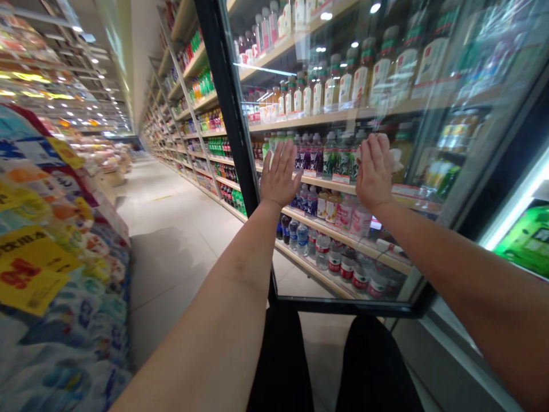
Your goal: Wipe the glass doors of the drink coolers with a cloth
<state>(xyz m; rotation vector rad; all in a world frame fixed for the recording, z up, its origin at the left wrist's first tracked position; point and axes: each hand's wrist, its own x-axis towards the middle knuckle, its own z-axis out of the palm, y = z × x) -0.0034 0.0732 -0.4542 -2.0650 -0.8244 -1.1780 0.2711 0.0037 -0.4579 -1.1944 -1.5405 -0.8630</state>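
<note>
A glass cooler door (343,306) with a black frame stands swung out in front of me. My left hand (279,176) lies on the pane near its left edge, fingers stretched and a little apart, holding nothing. Farther right, my right hand (374,171) presses a crumpled white cloth or tissue (397,159) to the glass. Only the cloth's edges show beyond the fingers; the rest is hidden behind the hand. Through the pane, several rows of drink bottles (311,153) are visible.
Shelves of bottled drinks (218,149) run along the aisle wall. Wrapped packs (72,326) with a yellow price sign (34,266) are stacked at left. A pale tiled floor (167,252) lies between. The lit cooler with a green pack (527,240) stands at right.
</note>
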